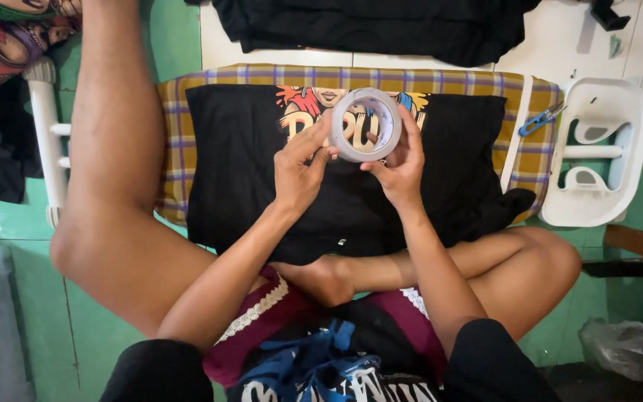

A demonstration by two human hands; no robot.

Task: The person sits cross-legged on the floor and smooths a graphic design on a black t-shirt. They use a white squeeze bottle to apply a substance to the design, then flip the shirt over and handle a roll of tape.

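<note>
- While the person sits cross-legged on a green tiled floor (9,223), a low ironing board (180,126) with a yellow and purple checked cover lies across the view in front of the knees.
- Spread flat on that board is a black shirt (247,171) with a bright cartoon print at its 12 o'clock edge (part of the print is hidden behind the hands).
- At 3 o'clock of the board sits a white plastic iron rest (604,149), with a blue clothes peg (536,120) clipped just beside it.
- At 12 o'clock, past the board, another black garment (381,30) lies on a white surface.
- Above the shirt's print, a roll of tape (365,124) is held up facing the camera.
- Left hand (298,175) pinches the roll's 8 o'clock rim, fingers closed on it.
- Right hand (400,160) grips the 4 o'clock rim, fingers curled around the outer edge.
</note>
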